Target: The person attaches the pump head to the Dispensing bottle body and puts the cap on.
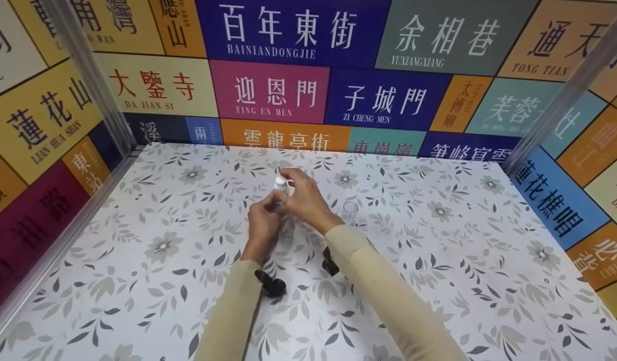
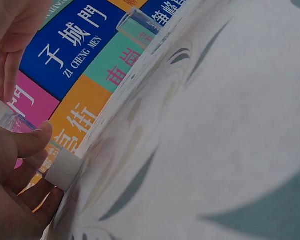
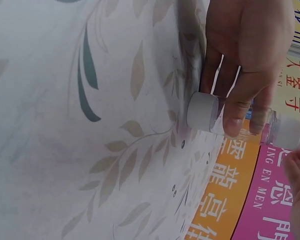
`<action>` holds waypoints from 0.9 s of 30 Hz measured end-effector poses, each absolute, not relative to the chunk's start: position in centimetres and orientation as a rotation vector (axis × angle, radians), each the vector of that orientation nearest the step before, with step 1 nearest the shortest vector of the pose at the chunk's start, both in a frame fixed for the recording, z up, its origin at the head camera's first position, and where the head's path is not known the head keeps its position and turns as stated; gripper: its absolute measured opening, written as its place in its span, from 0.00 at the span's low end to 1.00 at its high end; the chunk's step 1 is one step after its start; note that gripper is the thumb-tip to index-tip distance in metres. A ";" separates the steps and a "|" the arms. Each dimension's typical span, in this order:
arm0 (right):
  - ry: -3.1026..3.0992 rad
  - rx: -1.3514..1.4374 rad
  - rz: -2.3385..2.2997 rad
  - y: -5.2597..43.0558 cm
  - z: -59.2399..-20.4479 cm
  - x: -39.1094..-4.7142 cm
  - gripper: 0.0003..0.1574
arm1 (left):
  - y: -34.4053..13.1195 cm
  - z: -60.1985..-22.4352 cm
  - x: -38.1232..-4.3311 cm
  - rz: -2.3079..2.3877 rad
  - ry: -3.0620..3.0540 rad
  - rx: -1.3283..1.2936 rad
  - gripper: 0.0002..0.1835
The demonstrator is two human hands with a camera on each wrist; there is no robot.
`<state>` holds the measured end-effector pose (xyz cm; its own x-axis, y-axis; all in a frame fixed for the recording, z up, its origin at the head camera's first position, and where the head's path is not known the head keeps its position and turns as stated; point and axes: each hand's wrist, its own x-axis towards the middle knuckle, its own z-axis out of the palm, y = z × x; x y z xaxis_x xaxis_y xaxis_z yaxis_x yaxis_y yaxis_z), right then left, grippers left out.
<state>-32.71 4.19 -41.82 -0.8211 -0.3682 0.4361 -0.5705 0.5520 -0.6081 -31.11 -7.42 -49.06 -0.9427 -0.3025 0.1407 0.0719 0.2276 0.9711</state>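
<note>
A small clear bottle [image 3: 264, 127] with a white band at its base stands roughly upright close over the tabletop. My left hand [image 1: 264, 220] grips its body, thumb on one side and fingers on the other, as the left wrist view shows. At the bottle's top is a white cap [image 1: 281, 182]. Thumb and fingers of my right hand [image 1: 308, 198] pinch around this cap, partly covering it. In the right wrist view only the right fingertips [image 3: 297, 172] show at the edge. To the right of the hands, a clear open cylinder [image 1: 350, 209], like a transparent cover, stands on the table.
The table [image 1: 163, 291] has a white cover with a grey leaf and flower print. Panels with large Chinese lettering [image 1: 273, 93] rise behind it and at both sides. Dark wrist cameras [image 1: 272, 285] sit on both sleeves, low over the table.
</note>
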 end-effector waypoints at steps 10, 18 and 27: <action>-2.437 0.814 1.247 4.1 -42.3 -32.8 0.24 | -7.3 -49.0 -31.2 -1.835 -2.159 0.189 0.19; -2.429 0.765 1.301 4.2 -42.8 -32.9 0.23 | -7.3 -49.2 -31.3 -1.754 -2.206 0.177 0.20; -2.489 0.702 1.185 4.1 -42.6 -32.7 0.35 | -7.4 -49.1 -31.1 -1.739 -2.217 0.211 0.20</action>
<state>-32.70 4.07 -42.65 -0.8372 -0.3004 0.4571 -0.5442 0.5412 -0.6411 -31.08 -7.38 -49.06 -0.9396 -0.3055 0.1545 0.0773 0.2505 0.9650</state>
